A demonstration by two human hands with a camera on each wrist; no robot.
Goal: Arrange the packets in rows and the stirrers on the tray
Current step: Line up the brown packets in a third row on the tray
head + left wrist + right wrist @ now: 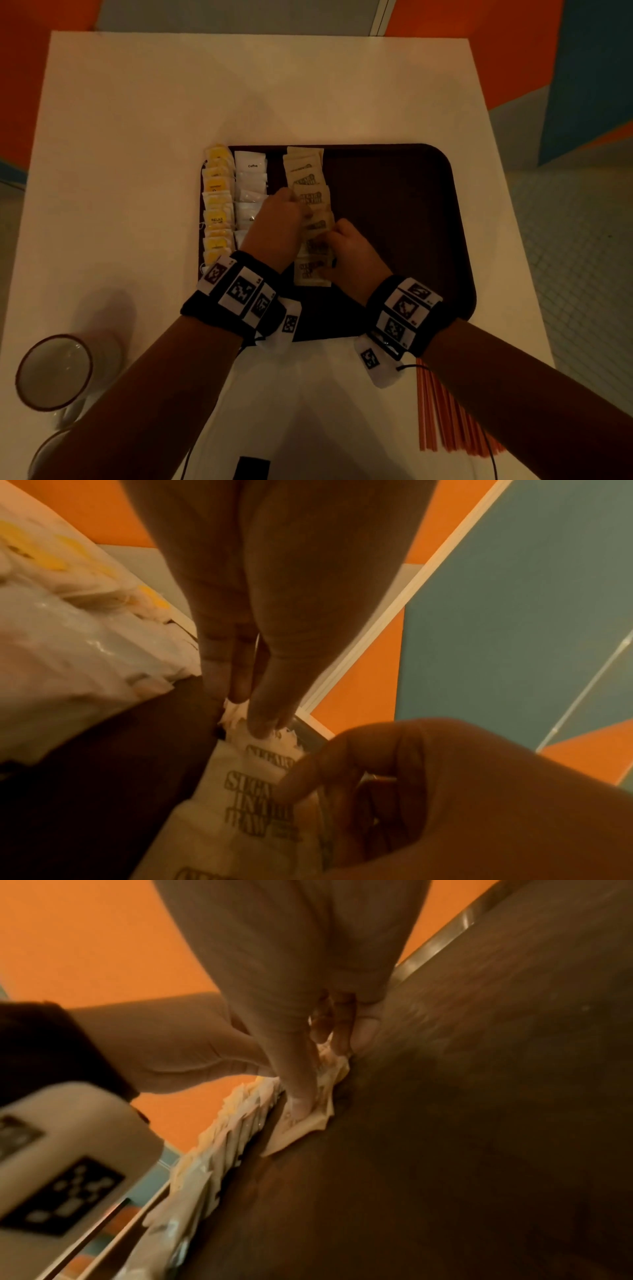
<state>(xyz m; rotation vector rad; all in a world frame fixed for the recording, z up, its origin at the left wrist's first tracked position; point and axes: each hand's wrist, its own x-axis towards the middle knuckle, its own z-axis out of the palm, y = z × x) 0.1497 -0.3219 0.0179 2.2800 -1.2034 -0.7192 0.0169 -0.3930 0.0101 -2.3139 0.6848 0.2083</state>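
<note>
Bare forearms; each wrist wears a black band [236,301] with white square-coded tags and thin black cables trailing toward 6 o'clock.

A tray [394,205] sits mid-table [137,120] before me. Three rows of packets run front to back on its left half: tea bags [216,205] along the left rim, coffee packets [250,178] beside them, sugar packets [310,192] toward the middle. Stirrers [442,411] lie off the tray, near the table's front right edge. Two cups [54,371] stand at the front left corner.
</note>
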